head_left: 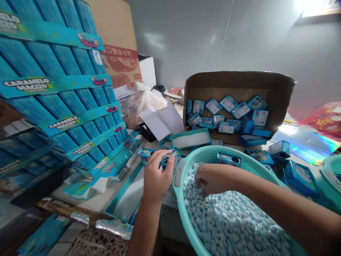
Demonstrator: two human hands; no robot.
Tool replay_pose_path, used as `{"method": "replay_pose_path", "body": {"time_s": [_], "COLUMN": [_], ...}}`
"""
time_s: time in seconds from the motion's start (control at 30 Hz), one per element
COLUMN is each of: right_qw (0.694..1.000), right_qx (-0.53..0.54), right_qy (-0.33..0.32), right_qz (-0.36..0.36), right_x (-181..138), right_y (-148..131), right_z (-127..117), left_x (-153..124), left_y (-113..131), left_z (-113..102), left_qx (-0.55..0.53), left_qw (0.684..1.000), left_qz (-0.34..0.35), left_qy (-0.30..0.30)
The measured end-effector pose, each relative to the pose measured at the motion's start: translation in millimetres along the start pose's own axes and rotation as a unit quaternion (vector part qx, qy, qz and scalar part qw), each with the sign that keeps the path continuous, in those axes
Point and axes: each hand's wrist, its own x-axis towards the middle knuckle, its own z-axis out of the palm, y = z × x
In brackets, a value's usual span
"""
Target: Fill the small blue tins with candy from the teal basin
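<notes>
My left hand (157,174) is closed on a small blue candy box (174,153) beside the basin's left handle. Another printed blue box (146,155) stands just left of my fingers. My right hand (206,179) reaches over the teal basin (183,209), its fingers curled into the pale blue and white candies (229,217). The fingertips are partly hidden among the candies. A blue box with a dark round opening (229,159) rests inside the basin near its far rim.
Stacked display trays (64,122) of blue boxes rise at left. A tipped cardboard carton (239,80) behind the basin holds several blue boxes. More boxes (299,176) lie right of the basin. An open blue tray (190,139) and folded white card (161,121) sit behind my left hand.
</notes>
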Motion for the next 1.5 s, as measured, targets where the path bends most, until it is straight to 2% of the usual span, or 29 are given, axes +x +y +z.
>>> {"method": "replay_pose_path", "body": {"time_s": [0.07, 0.17, 0.23, 0.33, 0.37, 0.4, 0.53, 0.6, 0.67, 0.73, 0.8, 0.93, 1.1, 1.17, 1.27, 1.33, 1.5], "right_qw": [1.0, 1.0, 1.0, 0.997, 0.995, 0.992, 0.984, 0.978, 0.946, 0.883, 0.84, 0.816, 0.798, 0.769, 0.71, 0.693, 0.685], "right_qx": [0.0, -0.007, -0.01, 0.004, 0.01, 0.017, 0.04, 0.116, 0.28, 0.444, 0.524, 0.566, 0.591, 0.63, 0.697, 0.712, 0.715], "right_qy": [-0.009, -0.005, 0.01, 0.075, 0.1, 0.122, 0.171, 0.173, 0.153, 0.135, 0.13, 0.105, 0.099, 0.095, 0.083, 0.083, 0.069], "right_qz": [0.019, 0.01, -0.003, -0.008, -0.003, 0.004, 0.0, -0.027, -0.058, -0.069, -0.06, -0.052, -0.058, -0.055, -0.063, -0.072, -0.122], "right_x": [0.7, 0.9, -1.1, -5.8, -7.1, -8.0, -7.3, -5.8, -3.8, -1.0, 2.6, 10.2, 17.3, 19.9, 22.7, 22.3, 12.8], "right_y": [-0.1, 2.1, 5.1, 14.1, 18.5, 23.2, 38.0, 37.9, 32.9, 26.3, 21.5, 22.0, 27.1, 26.0, 19.9, 14.5, 4.3], "right_z": [0.7, 2.2, 2.7, 1.6, 0.4, -1.3, -11.6, -15.4, -16.4, -14.8, -12.2, -9.1, -3.2, 2.5, 10.9, 12.7, 1.7], "left_x": [-0.7, -4.7, -9.0, -14.3, -14.9, -14.8, -9.4, -7.0, -6.4, -7.4, -9.6, -14.2, -13.5, -11.6, -10.2, -10.6, -6.6], "left_y": [3.0, 11.0, 17.8, 27.5, 30.2, 32.6, 40.8, 44.1, 45.2, 43.4, 39.4, 31.7, 34.1, 37.6, 40.6, 39.4, 26.1], "left_z": [-1.7, -3.6, -3.4, -0.7, 0.5, 1.7, 6.6, 9.8, 12.9, 15.0, 15.4, 12.4, 7.8, 5.3, 0.0, -4.5, -14.9], "left_qx": [-0.002, -0.024, -0.065, -0.139, -0.153, -0.155, -0.083, -0.045, -0.029, -0.037, -0.057, -0.069, -0.03, -0.007, 0.028, 0.054, 0.09], "left_qw": [1.0, 0.999, 0.993, 0.951, 0.939, 0.937, 0.962, 0.962, 0.962, 0.966, 0.972, 0.982, 0.982, 0.981, 0.982, 0.98, 0.963], "left_qz": [0.001, 0.029, 0.088, 0.215, 0.237, 0.239, 0.174, 0.168, 0.179, 0.182, 0.166, 0.123, 0.132, 0.13, 0.11, 0.123, 0.218], "left_qy": [0.013, 0.018, -0.038, -0.173, -0.196, -0.203, -0.194, -0.209, -0.204, -0.179, -0.153, -0.129, -0.133, -0.145, -0.152, -0.143, -0.133]}}
